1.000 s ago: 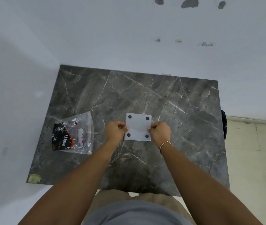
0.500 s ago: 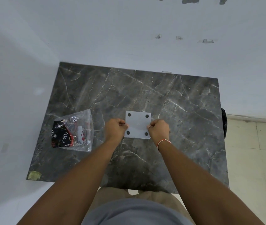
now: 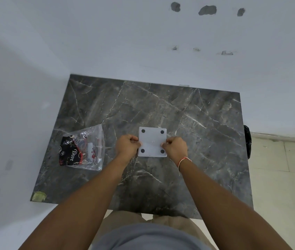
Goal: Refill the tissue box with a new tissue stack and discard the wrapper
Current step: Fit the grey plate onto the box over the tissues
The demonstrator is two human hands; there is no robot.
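- The white tissue box (image 3: 152, 142) lies upside down near the middle of the dark marble table (image 3: 197, 123); its square base faces up, with four black round feet (image 3: 143, 131) at the corners; what is inside it I cannot tell from here
- My left hand (image 3: 127, 146) is curled shut on the box's left edge, thumb on top, fingers tucked under the side
- My right hand (image 3: 176, 147) is closed the same way on the right edge, thumb tip pressed onto the base beside the near right foot; a red and white thread band (image 3: 183, 160) sits on that wrist
- To the left, well apart from the box, a clear plastic wrapper (image 3: 89, 147) lies flat on the table; inside it is a black pack printed "Dove" (image 3: 71, 154) with red and white markings; its clear upper part looks loose and crumpled
- The wrapper sits close to the table's left edge, which runs along the white wall (image 3: 26, 105); the far edge meets the wall too
- Bare marble lies beyond the box, to its right, and toward the near edge; a yellowish patch (image 3: 38, 196) marks the near left corner
- A black object (image 3: 247, 141) hangs off the right edge; pale floor tiles (image 3: 278, 177) lie beyond
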